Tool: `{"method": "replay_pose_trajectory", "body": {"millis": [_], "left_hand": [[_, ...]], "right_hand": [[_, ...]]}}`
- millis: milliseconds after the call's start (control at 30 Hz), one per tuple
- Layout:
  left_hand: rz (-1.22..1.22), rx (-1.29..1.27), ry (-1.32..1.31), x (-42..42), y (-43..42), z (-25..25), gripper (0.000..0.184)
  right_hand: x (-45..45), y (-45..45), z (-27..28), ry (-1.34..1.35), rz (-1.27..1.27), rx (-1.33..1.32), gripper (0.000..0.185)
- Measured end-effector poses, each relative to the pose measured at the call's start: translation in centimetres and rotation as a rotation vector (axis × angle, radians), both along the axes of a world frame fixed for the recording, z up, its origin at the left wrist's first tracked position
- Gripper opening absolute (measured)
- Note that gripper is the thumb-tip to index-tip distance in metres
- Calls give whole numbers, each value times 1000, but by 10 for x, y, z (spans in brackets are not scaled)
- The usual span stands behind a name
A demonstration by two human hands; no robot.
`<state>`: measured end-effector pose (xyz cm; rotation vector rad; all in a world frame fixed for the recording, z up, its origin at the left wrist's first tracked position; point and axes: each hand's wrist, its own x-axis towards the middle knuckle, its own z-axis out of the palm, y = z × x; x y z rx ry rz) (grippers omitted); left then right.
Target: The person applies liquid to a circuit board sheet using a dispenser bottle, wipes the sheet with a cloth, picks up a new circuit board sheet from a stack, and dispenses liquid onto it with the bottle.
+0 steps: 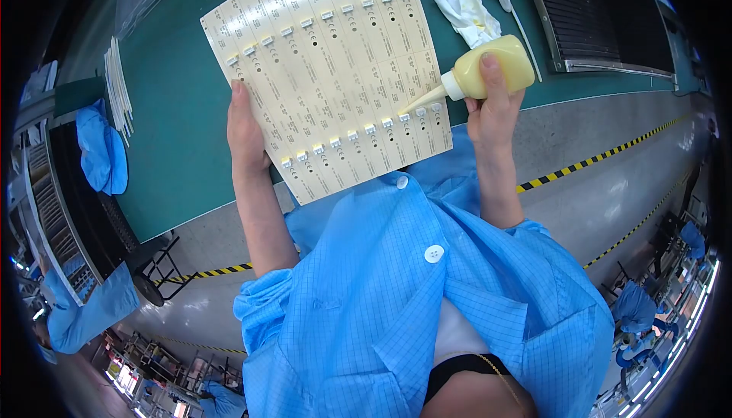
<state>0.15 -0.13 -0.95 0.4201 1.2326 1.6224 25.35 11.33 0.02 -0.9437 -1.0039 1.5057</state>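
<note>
One bottle (515, 60), in right hand (494, 109), nozzle (428, 99) over panel (335, 98)

The site is an electronics factory floor. Identifying features are the green-topped workbench (175, 151), the circuit-board panel (335, 86) with white connectors, the blue grid-patterned smock (358, 265), yellow-and-black floor tape (602, 156) at right and a blue-clad worker (91, 313) at left.

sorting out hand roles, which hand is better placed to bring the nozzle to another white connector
Probably the right hand: it holds the yellow bottle, its nozzle at the near row of white connectors. The left hand holds the panel by its edge.
</note>
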Motion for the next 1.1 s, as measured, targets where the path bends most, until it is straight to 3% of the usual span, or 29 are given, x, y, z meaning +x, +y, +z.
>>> {"method": "replay_pose_trajectory", "body": {"millis": [867, 967, 1100], "left_hand": [[-8, 22, -18, 0, 0, 0, 49], [10, 12, -21, 2, 1, 2, 48], [8, -4, 16, 1, 0, 1, 48]], "right_hand": [[10, 3, -2, 22, -67, 13, 26], [10, 5, -2, 167, -160, -123, 24], [18, 11, -8, 327, -102, -261, 28]]}}
